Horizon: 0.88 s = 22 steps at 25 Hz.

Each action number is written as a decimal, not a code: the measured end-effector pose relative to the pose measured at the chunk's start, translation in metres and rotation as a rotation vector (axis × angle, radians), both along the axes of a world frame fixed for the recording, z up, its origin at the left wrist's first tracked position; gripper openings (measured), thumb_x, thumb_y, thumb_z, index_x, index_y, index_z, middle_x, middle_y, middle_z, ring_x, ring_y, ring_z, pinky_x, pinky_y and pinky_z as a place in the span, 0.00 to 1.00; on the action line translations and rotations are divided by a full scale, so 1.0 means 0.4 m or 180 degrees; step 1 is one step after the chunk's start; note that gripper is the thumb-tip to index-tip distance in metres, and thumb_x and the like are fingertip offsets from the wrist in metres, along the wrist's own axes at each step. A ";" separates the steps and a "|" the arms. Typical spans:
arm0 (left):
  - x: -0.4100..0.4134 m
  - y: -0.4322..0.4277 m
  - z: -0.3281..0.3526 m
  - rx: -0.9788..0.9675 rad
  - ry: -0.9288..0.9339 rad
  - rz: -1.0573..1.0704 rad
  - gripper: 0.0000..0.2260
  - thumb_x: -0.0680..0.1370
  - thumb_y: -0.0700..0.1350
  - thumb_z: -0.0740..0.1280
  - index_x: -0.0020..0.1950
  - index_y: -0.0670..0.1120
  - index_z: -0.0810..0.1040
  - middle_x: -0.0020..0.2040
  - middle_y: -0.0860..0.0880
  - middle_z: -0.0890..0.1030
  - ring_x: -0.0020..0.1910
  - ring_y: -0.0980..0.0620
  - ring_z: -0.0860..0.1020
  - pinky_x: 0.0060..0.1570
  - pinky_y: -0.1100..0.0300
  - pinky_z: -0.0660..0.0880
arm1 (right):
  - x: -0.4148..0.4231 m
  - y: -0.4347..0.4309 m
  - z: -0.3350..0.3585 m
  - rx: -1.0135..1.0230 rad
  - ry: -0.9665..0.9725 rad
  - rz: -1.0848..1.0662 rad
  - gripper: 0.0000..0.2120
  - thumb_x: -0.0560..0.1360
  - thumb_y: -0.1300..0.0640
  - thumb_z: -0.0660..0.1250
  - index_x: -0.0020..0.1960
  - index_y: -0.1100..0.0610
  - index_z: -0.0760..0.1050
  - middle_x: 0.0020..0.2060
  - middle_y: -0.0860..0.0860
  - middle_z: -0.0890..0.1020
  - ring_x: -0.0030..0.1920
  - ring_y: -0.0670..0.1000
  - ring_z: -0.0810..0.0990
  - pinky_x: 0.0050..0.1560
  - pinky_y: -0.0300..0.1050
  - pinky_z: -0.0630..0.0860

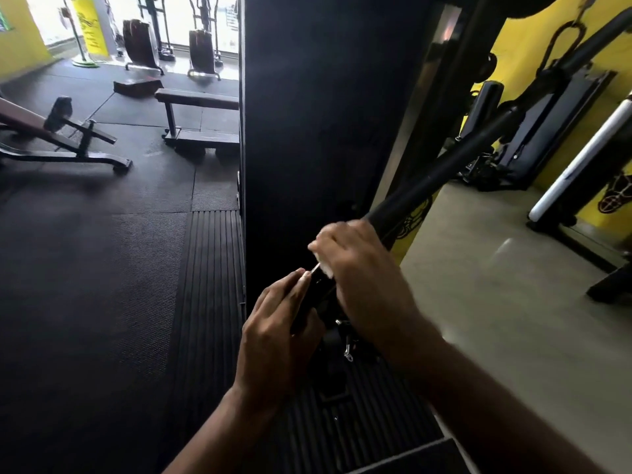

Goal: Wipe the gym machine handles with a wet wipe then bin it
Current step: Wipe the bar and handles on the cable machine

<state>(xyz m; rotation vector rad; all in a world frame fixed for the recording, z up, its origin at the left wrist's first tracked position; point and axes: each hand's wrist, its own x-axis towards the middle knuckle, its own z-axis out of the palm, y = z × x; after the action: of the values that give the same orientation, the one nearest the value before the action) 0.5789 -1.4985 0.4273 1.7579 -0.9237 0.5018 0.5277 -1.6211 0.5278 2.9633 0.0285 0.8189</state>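
Where both hands meet on the machine's long black handle (444, 160), the right hand (362, 271) is curled round the bar with a white wet wipe (325, 268) trapped between palm and grip. Edges of the wipe show at the knuckles and below the fingers. Just beneath it, the left hand (277, 331) grips the lower end of the same handle, fingers wrapped and thumb lying along the bar. The two hands are nearly touching. A metal clip (346, 347) hangs below the handle's end, between the wrists; what it joins is too dark to tell. From the right hand the handle rises diagonally toward the upper right. Behind the hands stands the tall black panel (325, 114) of the machine. Ribbed black matting (208, 268) lies at its foot on the left, merging into textured rubber flooring (102, 268). Farther left are a flat bench (196, 99) and an incline bench (51, 131). To the right, pale grey floor (496, 268) runs to a yellow wall (513, 46), with a white-sleeved bar (581, 159) leaning near it.
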 end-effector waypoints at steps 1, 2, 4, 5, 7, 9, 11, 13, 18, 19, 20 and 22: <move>-0.006 -0.002 0.001 -0.0018 -0.0023 -0.0021 0.19 0.77 0.44 0.67 0.66 0.39 0.77 0.65 0.45 0.78 0.65 0.52 0.75 0.64 0.60 0.73 | -0.019 0.013 -0.045 0.0428 -0.0521 -0.0137 0.17 0.73 0.64 0.71 0.62 0.60 0.78 0.58 0.54 0.79 0.60 0.54 0.74 0.60 0.49 0.76; -0.008 -0.006 0.000 -0.0033 -0.0034 -0.0055 0.19 0.77 0.44 0.67 0.67 0.39 0.77 0.66 0.44 0.77 0.66 0.52 0.75 0.64 0.60 0.73 | -0.032 0.029 -0.091 0.0801 -0.0999 -0.0206 0.16 0.74 0.64 0.71 0.62 0.61 0.78 0.59 0.54 0.80 0.61 0.54 0.75 0.61 0.47 0.75; -0.010 -0.015 0.002 0.0004 -0.0055 -0.0088 0.19 0.78 0.44 0.66 0.68 0.39 0.76 0.67 0.45 0.76 0.68 0.52 0.74 0.66 0.61 0.72 | -0.048 0.074 -0.171 0.1998 -0.1786 -0.0357 0.12 0.77 0.63 0.67 0.60 0.61 0.79 0.59 0.53 0.79 0.63 0.50 0.76 0.63 0.45 0.74; -0.011 -0.017 0.004 0.0043 -0.0067 -0.0084 0.20 0.77 0.44 0.66 0.68 0.39 0.75 0.68 0.46 0.76 0.68 0.52 0.74 0.66 0.62 0.71 | -0.051 0.102 -0.199 0.2883 -0.2057 -0.0504 0.11 0.77 0.63 0.67 0.59 0.58 0.79 0.58 0.52 0.79 0.61 0.50 0.77 0.62 0.47 0.76; -0.015 -0.020 0.003 0.0088 -0.0093 -0.0100 0.20 0.77 0.42 0.65 0.69 0.39 0.75 0.68 0.47 0.75 0.68 0.53 0.73 0.67 0.62 0.71 | -0.039 0.139 -0.220 0.4991 -0.2118 -0.0950 0.10 0.77 0.63 0.68 0.55 0.51 0.80 0.53 0.50 0.83 0.57 0.49 0.81 0.59 0.54 0.79; -0.021 -0.017 0.002 0.0123 -0.0162 -0.0130 0.20 0.77 0.41 0.64 0.69 0.39 0.74 0.68 0.46 0.75 0.68 0.53 0.73 0.67 0.62 0.70 | -0.020 0.137 -0.212 0.6737 -0.1871 -0.1058 0.09 0.78 0.62 0.66 0.54 0.52 0.80 0.50 0.54 0.85 0.54 0.54 0.83 0.60 0.60 0.77; -0.024 -0.012 0.003 0.0129 -0.0226 -0.0143 0.20 0.77 0.41 0.64 0.68 0.38 0.75 0.68 0.46 0.75 0.69 0.53 0.73 0.68 0.61 0.69 | -0.010 0.112 -0.168 0.7473 -0.1994 -0.0662 0.10 0.79 0.58 0.65 0.58 0.57 0.80 0.52 0.56 0.85 0.56 0.55 0.83 0.64 0.58 0.75; -0.024 -0.007 0.008 0.0156 -0.0226 -0.0125 0.20 0.77 0.41 0.65 0.69 0.38 0.74 0.69 0.46 0.75 0.69 0.53 0.72 0.68 0.61 0.69 | -0.005 0.093 -0.130 0.7451 -0.2254 -0.0243 0.12 0.79 0.59 0.63 0.61 0.58 0.79 0.54 0.56 0.84 0.57 0.54 0.83 0.64 0.54 0.75; -0.015 0.010 0.024 0.0150 -0.0365 0.0008 0.20 0.77 0.41 0.64 0.68 0.38 0.75 0.68 0.45 0.76 0.68 0.54 0.73 0.68 0.64 0.68 | 0.010 0.053 -0.107 0.7510 -0.2801 0.0069 0.14 0.78 0.66 0.63 0.63 0.61 0.77 0.59 0.58 0.82 0.58 0.52 0.82 0.59 0.45 0.78; -0.014 0.011 0.024 0.0183 -0.0381 0.0027 0.20 0.77 0.41 0.64 0.68 0.38 0.75 0.68 0.45 0.76 0.68 0.54 0.73 0.68 0.64 0.68 | 0.010 0.052 -0.111 0.7531 -0.2809 0.0158 0.14 0.78 0.66 0.63 0.63 0.61 0.76 0.59 0.58 0.82 0.58 0.52 0.82 0.60 0.45 0.78; -0.014 0.013 0.022 0.0205 -0.0376 0.0036 0.20 0.77 0.41 0.64 0.68 0.38 0.75 0.68 0.45 0.76 0.68 0.53 0.73 0.68 0.64 0.68 | 0.009 0.058 -0.118 0.7557 -0.2660 0.0218 0.13 0.79 0.66 0.63 0.62 0.61 0.76 0.60 0.58 0.81 0.60 0.52 0.81 0.63 0.46 0.77; -0.013 0.015 0.018 0.0181 -0.0346 0.0023 0.20 0.77 0.41 0.63 0.69 0.39 0.74 0.68 0.45 0.75 0.68 0.53 0.73 0.68 0.62 0.69 | 0.008 0.072 -0.130 0.7624 -0.2290 0.0224 0.13 0.79 0.66 0.61 0.62 0.62 0.76 0.61 0.59 0.81 0.62 0.54 0.80 0.67 0.49 0.73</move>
<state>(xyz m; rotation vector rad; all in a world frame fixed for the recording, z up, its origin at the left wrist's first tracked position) 0.5737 -1.4923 0.4344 1.7999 -1.0167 0.5855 0.5309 -1.5924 0.4756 2.7685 -2.3642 3.7824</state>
